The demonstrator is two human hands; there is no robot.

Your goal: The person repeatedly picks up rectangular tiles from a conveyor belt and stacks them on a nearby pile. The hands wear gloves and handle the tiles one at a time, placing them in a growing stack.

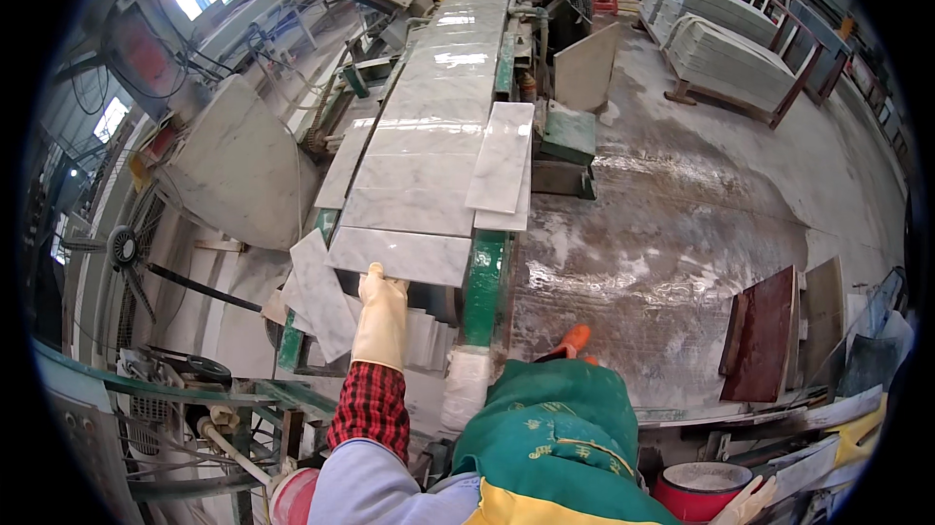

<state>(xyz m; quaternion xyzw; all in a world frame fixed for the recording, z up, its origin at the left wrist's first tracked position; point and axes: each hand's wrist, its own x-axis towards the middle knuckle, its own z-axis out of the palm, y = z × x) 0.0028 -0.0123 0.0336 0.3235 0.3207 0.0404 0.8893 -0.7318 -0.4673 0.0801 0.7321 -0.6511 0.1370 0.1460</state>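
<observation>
My left hand [382, 316], in a cream rubber glove, is closed on the near edge of a white-grey marble tile [399, 254]. A fingertip or thumb shows on top of the tile; the other fingers are partly hidden under its edge. This tile lies at the near end of a row of glossy marble tiles [419, 160] on a green-framed conveyor. My right hand [745, 504], in a like glove, is low at the right beside a red bucket [703, 491]. Its fingers are too unclear to read.
Loose marble pieces [321, 296] lean left of the conveyor, and two narrow tiles [502, 160] overlap its right edge. A fan [123, 247] stands at left. Stacked slabs [730, 62] sit on a rack at far right. A dark red board [760, 335] leans nearer, beyond wet floor [662, 233].
</observation>
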